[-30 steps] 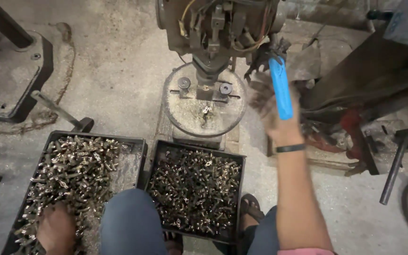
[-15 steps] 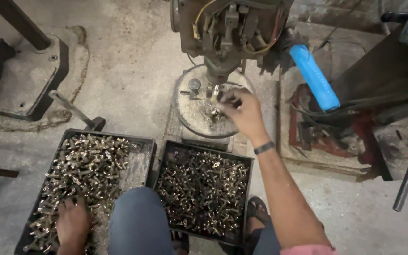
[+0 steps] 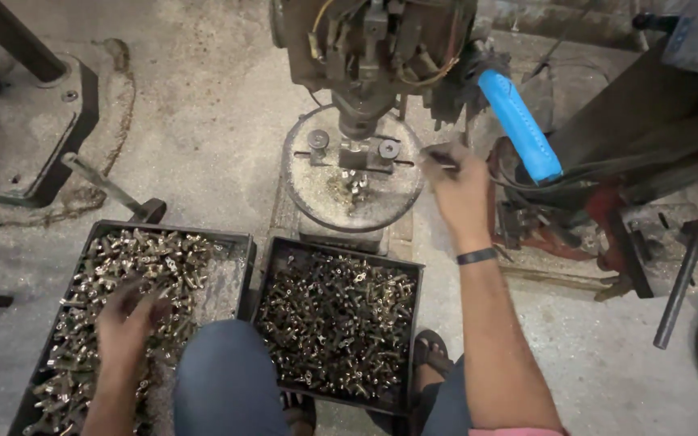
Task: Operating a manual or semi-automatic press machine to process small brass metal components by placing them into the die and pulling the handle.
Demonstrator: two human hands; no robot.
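While a stained, dusty concrete floor is seen from above, an old metal press machine is found standing on it, with a round plate at its base strewn with filings. Two black trays are set side by side on the floor below the plate: the left tray is filled with pale brass-coloured parts, and the right tray is heaped with darker small metal parts. The left hand is laid on the pale parts, fingers curled loosely among them; whether one is gripped cannot be told. The right hand is raised at the plate's right edge, closed on a small thin piece that is too blurred to be named; its long axis appears to be pointed left toward the machine. A blue-sleeved lever handle is seen just beside that hand, slanted down to the right. A black wristband is worn on the right wrist.
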